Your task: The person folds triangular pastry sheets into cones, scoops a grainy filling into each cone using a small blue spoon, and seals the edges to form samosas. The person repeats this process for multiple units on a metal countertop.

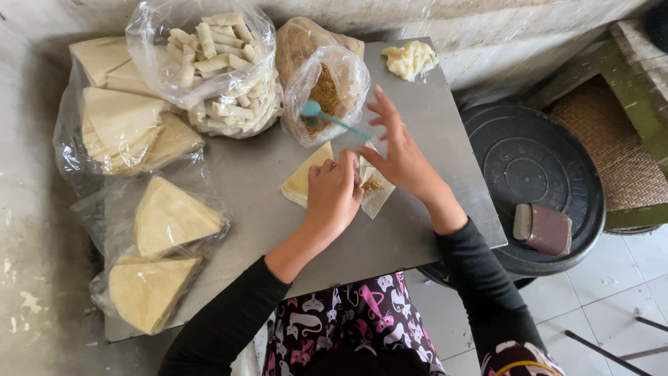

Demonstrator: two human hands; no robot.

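The left hand (332,193) and right hand (400,157) are close together on a thin wrapper (372,186) in the middle of the metal table (390,237). Both pinch its edges, and brown filling (372,185) sits on it. More wrappers (303,177) lie under the left hand. A blue spoon (330,117) rests in the filling bag (327,94) just behind. A bag of rolls (219,66) is nearby.
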